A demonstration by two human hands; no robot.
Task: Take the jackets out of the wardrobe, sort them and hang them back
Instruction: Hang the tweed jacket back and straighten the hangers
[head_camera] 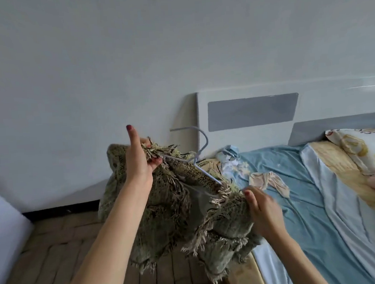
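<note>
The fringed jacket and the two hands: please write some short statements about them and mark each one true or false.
1. The left hand holds the fringed jacket at one shoulder end of the hanger. True.
2. The jacket lies flat on the bed. False: it is held up in the air, over the wooden floor beside the bed.
3. The right hand pinches the jacket's edge near the other end of the hanger. True.
4. The hanger is made of thick wood. False: it is a thin pale wire hanger with its hook free above the jacket.
5. A pillow lies at the head of the bed. True.
</note>
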